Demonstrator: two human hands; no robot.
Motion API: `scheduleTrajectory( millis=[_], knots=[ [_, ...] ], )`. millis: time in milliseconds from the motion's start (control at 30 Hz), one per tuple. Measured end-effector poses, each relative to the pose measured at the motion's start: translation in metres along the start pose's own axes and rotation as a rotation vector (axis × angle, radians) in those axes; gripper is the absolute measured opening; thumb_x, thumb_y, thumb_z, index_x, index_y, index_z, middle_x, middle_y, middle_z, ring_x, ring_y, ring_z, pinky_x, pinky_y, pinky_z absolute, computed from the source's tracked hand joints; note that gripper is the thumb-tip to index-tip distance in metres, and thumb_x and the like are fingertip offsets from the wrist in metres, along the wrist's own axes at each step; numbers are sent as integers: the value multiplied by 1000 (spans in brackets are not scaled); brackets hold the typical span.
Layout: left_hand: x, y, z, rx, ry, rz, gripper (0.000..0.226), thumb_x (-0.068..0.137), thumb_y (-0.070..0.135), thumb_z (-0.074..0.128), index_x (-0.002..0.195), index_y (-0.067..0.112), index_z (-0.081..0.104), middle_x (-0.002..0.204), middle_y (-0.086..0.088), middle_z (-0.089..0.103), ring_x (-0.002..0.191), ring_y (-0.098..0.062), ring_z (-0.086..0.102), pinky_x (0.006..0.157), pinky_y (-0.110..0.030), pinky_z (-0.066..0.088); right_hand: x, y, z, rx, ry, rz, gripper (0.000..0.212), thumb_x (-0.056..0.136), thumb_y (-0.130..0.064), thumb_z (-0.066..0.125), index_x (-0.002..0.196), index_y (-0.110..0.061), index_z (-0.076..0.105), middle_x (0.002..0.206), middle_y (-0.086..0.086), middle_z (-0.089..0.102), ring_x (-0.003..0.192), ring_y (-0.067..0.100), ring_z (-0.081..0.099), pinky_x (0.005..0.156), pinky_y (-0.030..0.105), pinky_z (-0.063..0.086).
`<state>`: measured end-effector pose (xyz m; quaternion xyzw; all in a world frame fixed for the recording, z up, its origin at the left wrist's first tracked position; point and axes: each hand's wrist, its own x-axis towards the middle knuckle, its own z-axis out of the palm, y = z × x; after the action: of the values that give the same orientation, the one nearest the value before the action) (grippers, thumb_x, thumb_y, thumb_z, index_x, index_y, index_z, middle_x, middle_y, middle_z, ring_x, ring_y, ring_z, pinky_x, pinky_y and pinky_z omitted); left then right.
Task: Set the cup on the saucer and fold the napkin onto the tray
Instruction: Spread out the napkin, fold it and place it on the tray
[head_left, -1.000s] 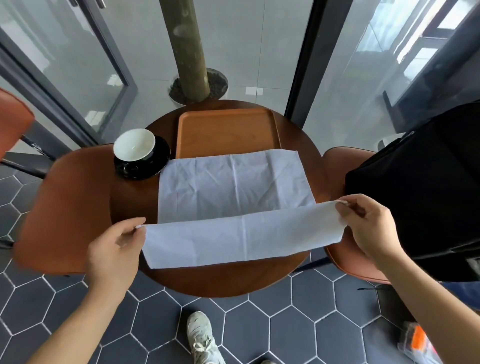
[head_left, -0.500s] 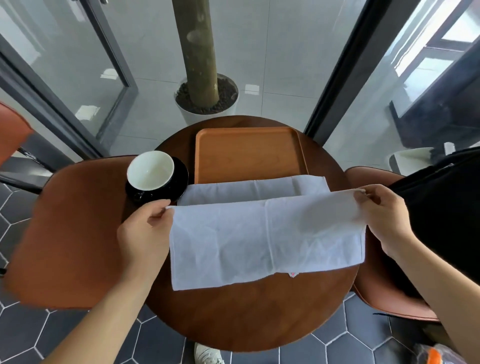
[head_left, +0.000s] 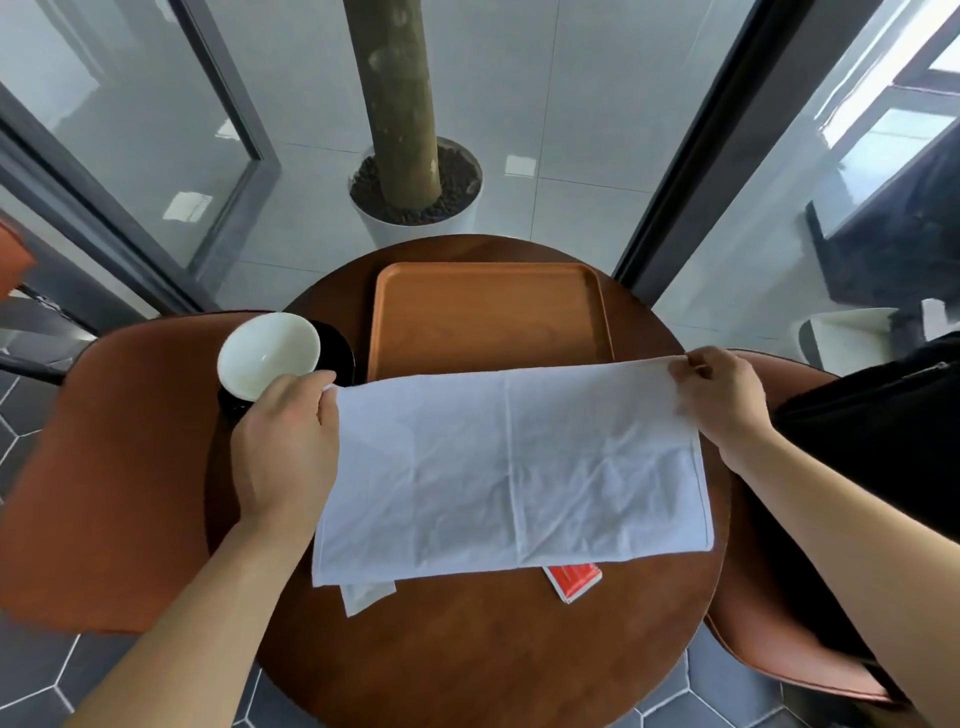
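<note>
A white napkin (head_left: 514, 467) lies folded in half on the round wooden table (head_left: 467, 649), its far edge at the near rim of the orange tray (head_left: 488, 317). My left hand (head_left: 285, 441) pinches the napkin's far left corner. My right hand (head_left: 722, 400) pinches the far right corner. A white cup (head_left: 267, 353) sits on a black saucer (head_left: 340, 348) at the table's left, just beyond my left hand. The tray holds nothing.
A red packet (head_left: 574, 579) and a white slip (head_left: 363, 595) peek from under the napkin's near edge. Orange chairs stand to the left (head_left: 104, 467) and right (head_left: 779, 654). A black bag (head_left: 883, 441) sits on the right chair. A potted trunk (head_left: 410, 171) stands behind glass.
Both hands carried the napkin's near edge away from me and over onto its far edge, folding it in half. The red packet and white slip came into view.
</note>
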<state>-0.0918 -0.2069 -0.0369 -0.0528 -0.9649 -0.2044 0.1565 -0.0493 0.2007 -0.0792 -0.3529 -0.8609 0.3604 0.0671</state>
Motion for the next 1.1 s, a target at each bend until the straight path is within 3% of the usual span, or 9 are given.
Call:
scheduleTrajectory(
  millis=[233,300,400,500,600,767,833,933,1100],
  knots=[
    [-29,7,8,-41,50,59,25,86,1,69,111,3,70,104,-13,66,90,-33,64,67,-41,51,-2,8,3,-55,-7,-60,18,93,-32,64,107,-20,66,93,-2,67,88,23,61,75,36,49],
    [-56,4,10,-121,-27,-2,26,84,1,71,109,6,71,100,-7,65,84,-28,64,66,-33,48,-14,13,-3,-75,12,-89,21,92,-27,65,110,-17,68,100,2,69,91,25,64,80,41,53],
    [-99,-6,12,-123,-177,-22,28,80,2,76,106,10,71,98,-2,64,86,-24,64,66,-28,44,-41,21,-10,-138,-14,-206,18,90,-16,70,108,-14,70,104,6,68,92,28,65,78,37,51],
    [-128,-20,10,5,-316,31,29,78,11,80,106,12,72,100,-3,64,86,-24,61,59,-31,48,-79,32,-6,-249,-38,-407,21,86,-11,75,106,-13,72,109,7,66,97,28,61,78,33,48],
    [-138,-31,7,96,-317,-27,25,78,15,80,102,9,74,98,-8,61,82,-28,57,60,-38,50,-111,43,1,-312,-21,-493,21,85,-13,77,105,-15,73,111,2,65,103,24,56,78,29,44],
    [-129,-28,6,61,-351,-419,36,90,31,67,120,10,65,95,-10,61,79,-26,57,64,-36,42,-135,60,6,-325,45,-292,25,86,-19,76,110,-16,71,116,3,63,106,26,55,75,30,45],
    [-123,-27,6,24,-371,-490,39,93,33,64,123,8,62,87,-6,65,83,-27,60,67,-37,41,-136,64,5,-307,59,-213,29,88,-23,75,115,-15,69,116,5,62,107,28,56,77,33,46],
    [-111,-28,5,-48,-349,-584,27,91,28,67,110,10,69,76,2,66,79,-24,59,66,-36,41,-137,63,2,-226,34,-56,27,90,-31,70,114,-19,65,108,2,62,97,25,60,75,36,50],
    [-111,-31,2,-88,-296,-632,10,86,16,72,96,16,75,82,5,67,76,-16,57,65,-32,44,-134,66,-13,-86,-38,106,23,88,-31,71,108,-25,63,91,-9,64,80,14,61,72,38,54]
  ],
)
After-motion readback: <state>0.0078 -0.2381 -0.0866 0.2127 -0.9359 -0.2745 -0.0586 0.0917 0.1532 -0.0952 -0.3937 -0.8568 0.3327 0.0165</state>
